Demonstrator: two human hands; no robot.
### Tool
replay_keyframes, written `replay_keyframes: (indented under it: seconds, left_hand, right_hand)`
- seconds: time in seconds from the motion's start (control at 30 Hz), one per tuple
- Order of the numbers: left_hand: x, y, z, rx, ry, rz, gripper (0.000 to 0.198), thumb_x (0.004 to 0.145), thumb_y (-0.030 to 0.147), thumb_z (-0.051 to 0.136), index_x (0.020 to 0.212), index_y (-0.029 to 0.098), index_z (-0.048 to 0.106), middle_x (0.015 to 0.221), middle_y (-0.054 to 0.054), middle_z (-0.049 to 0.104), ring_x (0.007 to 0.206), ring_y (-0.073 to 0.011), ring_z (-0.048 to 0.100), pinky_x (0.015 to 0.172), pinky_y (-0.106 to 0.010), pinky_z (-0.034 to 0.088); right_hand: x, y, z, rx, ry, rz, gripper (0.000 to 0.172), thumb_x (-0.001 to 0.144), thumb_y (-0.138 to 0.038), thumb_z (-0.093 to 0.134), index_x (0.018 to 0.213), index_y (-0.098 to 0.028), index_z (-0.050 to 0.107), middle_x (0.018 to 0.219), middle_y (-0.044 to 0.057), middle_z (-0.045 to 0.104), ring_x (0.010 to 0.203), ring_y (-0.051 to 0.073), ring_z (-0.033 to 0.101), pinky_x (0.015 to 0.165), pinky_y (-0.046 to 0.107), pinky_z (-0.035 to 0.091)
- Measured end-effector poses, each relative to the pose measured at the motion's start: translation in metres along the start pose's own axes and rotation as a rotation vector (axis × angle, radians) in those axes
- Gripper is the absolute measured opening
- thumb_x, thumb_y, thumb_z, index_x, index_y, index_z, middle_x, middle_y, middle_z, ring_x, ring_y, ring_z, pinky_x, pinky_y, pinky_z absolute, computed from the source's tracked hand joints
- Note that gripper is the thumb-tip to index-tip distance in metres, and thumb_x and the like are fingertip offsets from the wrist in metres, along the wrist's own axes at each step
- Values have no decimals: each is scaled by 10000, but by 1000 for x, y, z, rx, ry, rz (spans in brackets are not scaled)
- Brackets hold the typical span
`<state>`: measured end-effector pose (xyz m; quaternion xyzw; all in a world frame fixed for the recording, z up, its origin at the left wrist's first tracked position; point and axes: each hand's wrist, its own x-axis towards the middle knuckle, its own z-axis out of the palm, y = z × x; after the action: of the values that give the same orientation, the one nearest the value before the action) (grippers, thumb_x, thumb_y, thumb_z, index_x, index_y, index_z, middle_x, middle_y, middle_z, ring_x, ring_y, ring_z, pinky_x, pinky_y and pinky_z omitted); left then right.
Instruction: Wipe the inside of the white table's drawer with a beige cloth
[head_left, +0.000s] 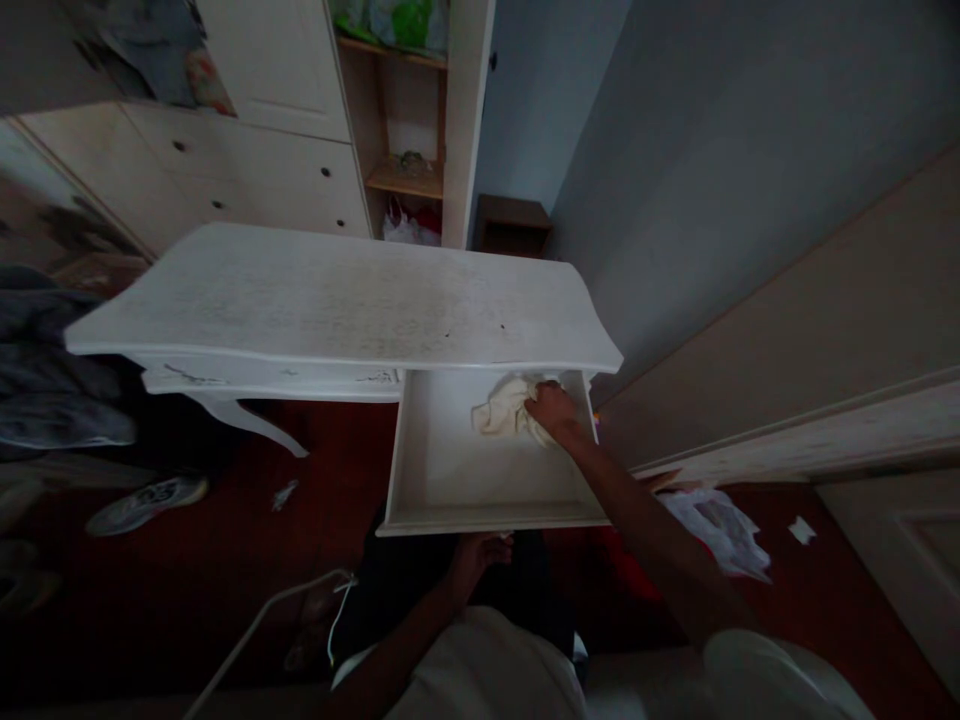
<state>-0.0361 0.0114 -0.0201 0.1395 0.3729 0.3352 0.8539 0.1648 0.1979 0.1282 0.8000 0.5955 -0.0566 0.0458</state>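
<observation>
Inside the pulled-out white drawer (450,480), my right hand (553,408) is closed on a crumpled cream cloth (504,410). The cloth lies against the drawer floor near its back right part. My left hand (480,558) is at the outside of the drawer's front panel, near the middle, with fingers curled against it; the panel's outer face and any handle are mostly hidden. The drawer belongs to a white table (360,290) whose top has dark smudges and scuffs.
A cream cabinet (262,165) with dark knobs and open shelves stands behind the table. A grey-blue wall (712,180) rises on the right. On the red floor lie a sneaker (146,505) at left and a white plastic bag (716,530) at right. Dark clothing (60,370) is piled at left.
</observation>
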Motion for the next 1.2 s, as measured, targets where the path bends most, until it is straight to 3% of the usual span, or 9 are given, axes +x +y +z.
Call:
replay_keyframes:
  seconds: [0.17, 0.37, 0.73, 0.9, 1.07, 1.2]
  left_hand:
    - [-1, 2, 2, -1, -18, -18, 284, 576, 378, 785, 679, 136, 678, 737, -97, 739, 646, -208, 661, 685, -352, 501]
    - [-4, 4, 4, -14, -40, -19, 260, 604, 362, 761, 702, 132, 690, 742, -91, 733, 626, -195, 648, 679, -346, 490]
    - [4, -1, -2, 10, -63, -81, 288, 585, 380, 765, 698, 131, 676, 745, -100, 713, 647, -202, 629, 697, -369, 474]
    - [11, -10, -10, -16, -107, -69, 291, 616, 381, 744, 738, 124, 687, 789, -112, 720, 682, -214, 646, 720, -383, 478]
    - [15, -15, -17, -43, -149, -82, 269, 656, 384, 720, 736, 131, 676, 806, -119, 727, 711, -226, 665, 753, -393, 479]
    - [12, -13, -16, -38, -145, -60, 269, 646, 376, 726, 736, 126, 682, 827, -130, 734, 729, -231, 670, 749, -387, 485]
  right_hand:
    - [15, -32, -5, 12, 58, -81, 357, 866, -269, 525, 1163, -125, 662, 1206, 189, 660, 1064, 270, 656, 865, 337, 521]
    - [11, -81, 0, -4, 65, -176, 330, 865, -278, 541, 1130, -137, 680, 1142, 173, 700, 1039, 270, 664, 853, 338, 531]
    - [-1, -177, 10, 20, 139, -566, 289, 849, -252, 569, 1074, -126, 700, 1193, 181, 658, 1054, 282, 625, 908, 371, 515]
    - [2, -179, 13, 34, 123, -669, 304, 844, -229, 582, 1107, -124, 691, 1186, 171, 655, 1077, 282, 607, 958, 388, 486]
    - [-3, -161, 19, -1, 80, -1024, 341, 812, -259, 653, 1118, -113, 683, 1244, 156, 616, 1167, 273, 554, 1033, 385, 436]
    - [-23, -154, 25, -63, -34, -1221, 267, 804, -251, 647, 1040, -134, 696, 1158, 133, 646, 1089, 262, 592, 923, 379, 499]
